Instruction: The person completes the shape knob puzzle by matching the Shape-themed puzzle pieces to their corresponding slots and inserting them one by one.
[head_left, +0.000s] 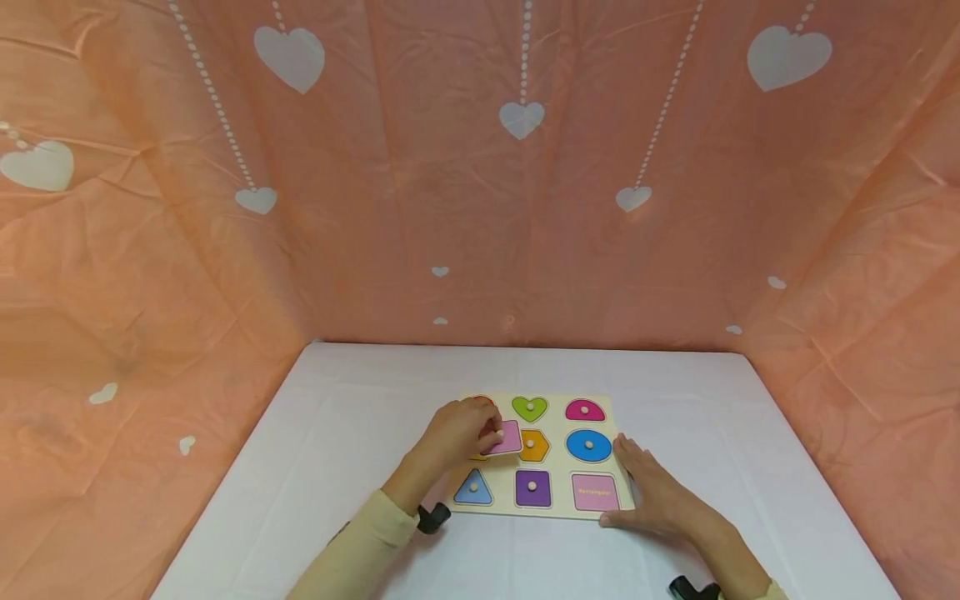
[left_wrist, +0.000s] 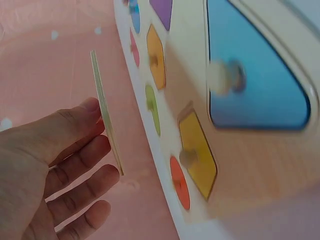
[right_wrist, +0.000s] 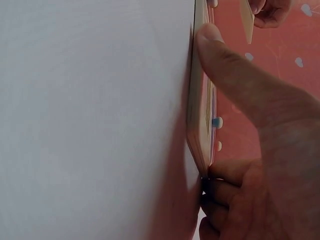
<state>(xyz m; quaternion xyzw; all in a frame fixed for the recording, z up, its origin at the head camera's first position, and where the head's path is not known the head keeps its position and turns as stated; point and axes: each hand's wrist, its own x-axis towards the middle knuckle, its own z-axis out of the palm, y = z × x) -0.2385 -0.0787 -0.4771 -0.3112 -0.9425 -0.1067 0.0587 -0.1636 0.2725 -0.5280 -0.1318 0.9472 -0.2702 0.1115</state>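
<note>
My left hand (head_left: 459, 435) pinches a pink rectangular puzzle piece (head_left: 510, 437) by its small knob. In the left wrist view the piece (left_wrist: 106, 112) shows edge-on, raised off the wooden peg puzzle board (head_left: 561, 493), with the thumb and fingers at one face. A pink recess (head_left: 595, 492) with yellow lettering lies bare at the board's near right corner. My right hand (head_left: 660, 493) rests at that corner, thumb along the near edge and fingers extended against the right edge. The right wrist view shows the thumb (right_wrist: 220, 45) against the board's rim.
Other knobbed pieces sit in the board: a blue triangle (head_left: 473, 488), purple square (head_left: 532, 489), blue oval (head_left: 588, 446), orange hexagon (head_left: 534, 447), green heart (head_left: 529, 408) and magenta half-circle (head_left: 585, 410). A white cloth (head_left: 360, 417) covers the table. Peach curtains (head_left: 480, 233) hang around it.
</note>
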